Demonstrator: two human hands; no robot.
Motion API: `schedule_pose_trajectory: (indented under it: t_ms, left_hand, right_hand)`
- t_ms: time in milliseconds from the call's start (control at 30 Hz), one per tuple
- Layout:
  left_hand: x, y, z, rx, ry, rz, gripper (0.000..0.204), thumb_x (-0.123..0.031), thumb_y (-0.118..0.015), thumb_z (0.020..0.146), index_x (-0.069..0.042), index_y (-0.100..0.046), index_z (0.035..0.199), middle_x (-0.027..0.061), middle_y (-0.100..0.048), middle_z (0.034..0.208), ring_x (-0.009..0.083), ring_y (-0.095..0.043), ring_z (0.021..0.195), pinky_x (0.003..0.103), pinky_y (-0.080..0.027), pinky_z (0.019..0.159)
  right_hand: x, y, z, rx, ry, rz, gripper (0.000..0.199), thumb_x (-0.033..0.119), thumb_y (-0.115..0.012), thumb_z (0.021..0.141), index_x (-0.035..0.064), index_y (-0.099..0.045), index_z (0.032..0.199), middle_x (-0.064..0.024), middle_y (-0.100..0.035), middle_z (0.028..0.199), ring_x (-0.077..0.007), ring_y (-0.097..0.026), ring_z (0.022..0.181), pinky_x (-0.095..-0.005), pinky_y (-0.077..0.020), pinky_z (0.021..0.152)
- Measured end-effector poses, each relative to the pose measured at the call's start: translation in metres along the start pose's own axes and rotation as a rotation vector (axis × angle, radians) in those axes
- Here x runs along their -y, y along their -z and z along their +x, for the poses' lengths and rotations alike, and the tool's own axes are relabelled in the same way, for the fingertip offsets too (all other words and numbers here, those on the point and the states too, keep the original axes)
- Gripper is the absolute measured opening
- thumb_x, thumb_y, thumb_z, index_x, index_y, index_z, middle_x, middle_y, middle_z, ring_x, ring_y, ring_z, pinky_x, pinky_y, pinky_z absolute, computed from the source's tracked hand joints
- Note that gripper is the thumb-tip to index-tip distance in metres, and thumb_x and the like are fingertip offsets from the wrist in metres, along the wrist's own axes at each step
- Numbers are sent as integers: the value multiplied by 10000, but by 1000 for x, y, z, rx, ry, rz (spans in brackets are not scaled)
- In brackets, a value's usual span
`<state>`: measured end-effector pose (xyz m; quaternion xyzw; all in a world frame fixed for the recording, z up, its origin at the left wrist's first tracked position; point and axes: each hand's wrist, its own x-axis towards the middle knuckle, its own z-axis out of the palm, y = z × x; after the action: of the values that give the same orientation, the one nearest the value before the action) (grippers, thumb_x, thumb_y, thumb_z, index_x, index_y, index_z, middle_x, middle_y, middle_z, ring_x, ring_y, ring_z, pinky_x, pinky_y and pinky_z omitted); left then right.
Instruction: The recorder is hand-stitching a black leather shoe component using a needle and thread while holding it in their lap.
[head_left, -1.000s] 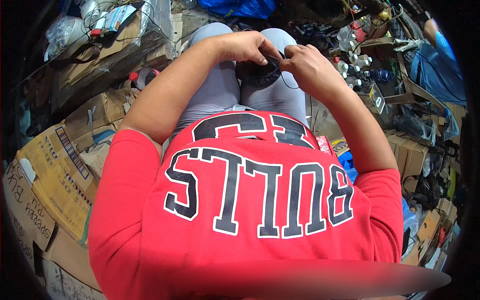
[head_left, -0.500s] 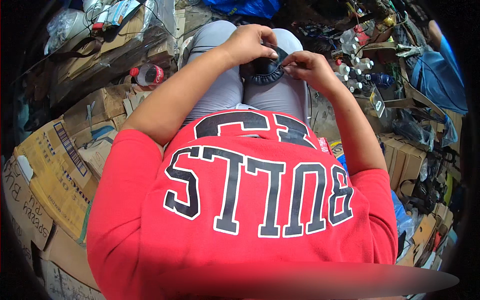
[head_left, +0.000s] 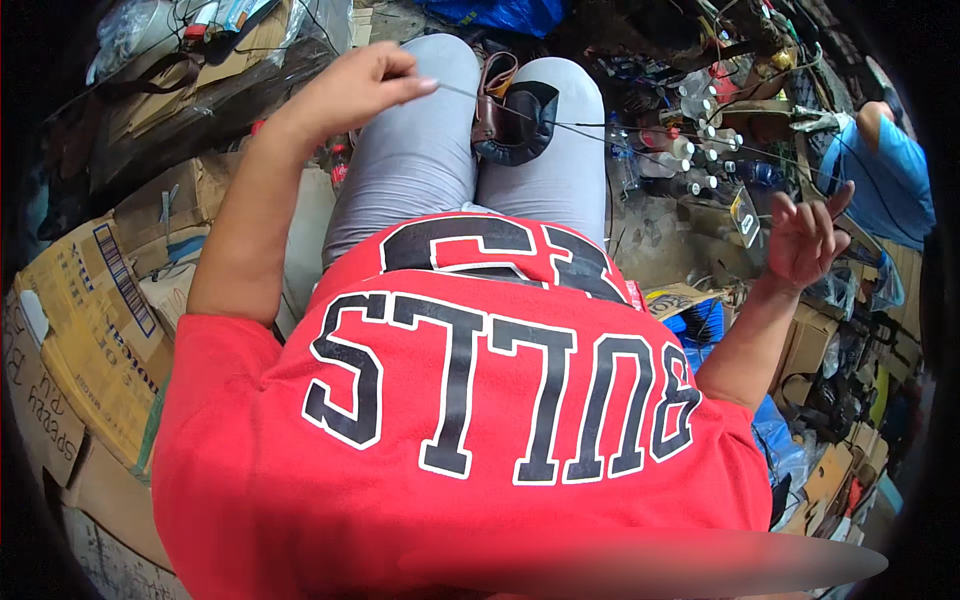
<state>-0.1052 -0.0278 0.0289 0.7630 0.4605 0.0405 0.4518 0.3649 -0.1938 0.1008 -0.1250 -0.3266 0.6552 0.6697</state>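
I sit in a red shirt and grey trousers, with a dark leather piece (head_left: 520, 118) clamped upright between my knees. My left hand (head_left: 360, 85) is raised out to the left, its fingertips pinched on a thin thread (head_left: 460, 93) that runs taut into the leather. From the leather, another stretch of the thread leads right toward my right hand (head_left: 805, 238). That hand is lifted out to the right with its fingers partly spread. Whether it grips the thread is too fine to make out.
Printed cardboard boxes (head_left: 85, 320) are stacked along my left. Small white-capped bottles (head_left: 690, 150) and clutter lie on the ground right of my knees. A person in a blue top (head_left: 895, 175) is at the upper right. More boxes (head_left: 830, 340) stand below my right hand.
Both hands were together on the leather piece at my knees. They have now swung wide apart, left hand to the left and right hand far right, drawing the thread taut.
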Motion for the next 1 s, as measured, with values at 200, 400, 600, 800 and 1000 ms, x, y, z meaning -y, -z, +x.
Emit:
schedule_pose_trajectory:
  t_ms: [200, 400, 600, 800, 1000]
  left_hand:
    - [-45, -38, 18, 27, -383, -1306, 351, -316, -441, 953, -105, -480, 676, 91, -615, 893, 163, -576, 926, 346, -384, 952]
    - [-19, -47, 41, 207, -326, -1620, 420, -333, -406, 960, -144, -350, 590, 1, -392, 556, 134, -402, 524, 338, -411, 752]
    - [0, -36, 42, 213, -262, -1634, 432, -344, -439, 948, -128, -365, 582, 15, -434, 552, 149, -443, 540, 346, -437, 760]
    - [75, 27, 19, -408, -60, -530, 342, -275, -443, 952, 28, -597, 985, 103, -644, 1029, 163, -617, 874, 279, -475, 809]
    - [3, -16, 2, -300, -547, 227, 237, -117, -664, 753, -72, -653, 986, 82, -605, 912, 235, -587, 890, 315, -455, 802]
  right_hand:
    - [4, 52, -37, -386, -392, -935, 496, 237, -578, 887, 96, -435, 1340, 68, -531, 794, -40, -380, 658, -198, -328, 643]
    - [-62, 66, -59, -129, -751, -2225, 402, 393, -524, 875, 55, -606, 675, -137, -587, 640, -300, -549, 584, -378, -388, 621]
    - [-82, 97, -108, -200, -632, -2238, 371, 385, -505, 889, 94, -611, 684, -135, -557, 641, -273, -538, 609, -379, -352, 651]
    - [-58, 109, -97, -1134, -688, -907, 720, 568, -540, 828, 123, -358, 1364, -71, -578, 1119, -148, -520, 995, -290, -404, 735]
    - [-94, 49, 37, -408, -150, -1461, 550, 225, -638, 846, 51, -422, 1321, -122, -602, 1031, -149, -577, 899, -278, -459, 764]
